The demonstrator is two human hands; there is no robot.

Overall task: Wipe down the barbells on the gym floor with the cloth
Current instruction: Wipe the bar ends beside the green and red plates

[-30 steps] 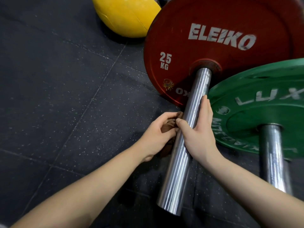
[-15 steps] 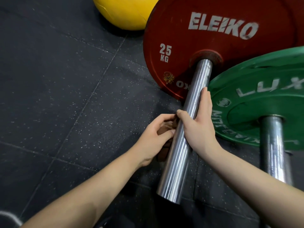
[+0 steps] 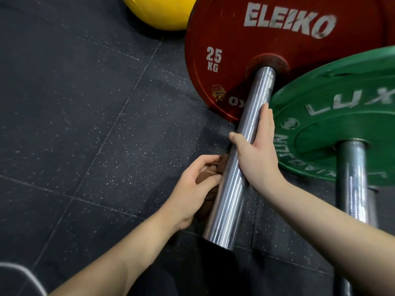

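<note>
Cloth grip: left hand curls round the bunched brown cloth, which touches the barbell sleeve on its left flank.
Steadying grip: right hand clasps the sleeve from the right, nearer the red plate.
Axis: from the free end near the person away to the plate.
Materials: smooth chrome cylinder; soft cloth; speckled rubber floor.

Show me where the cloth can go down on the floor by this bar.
Bare rubber floor lies left of the chrome sleeve, bordered by the yellow ball and red Eleiko plate at the far end. Crowded: the gap between that sleeve and the second sleeve, under the green plate and right hand.
</note>
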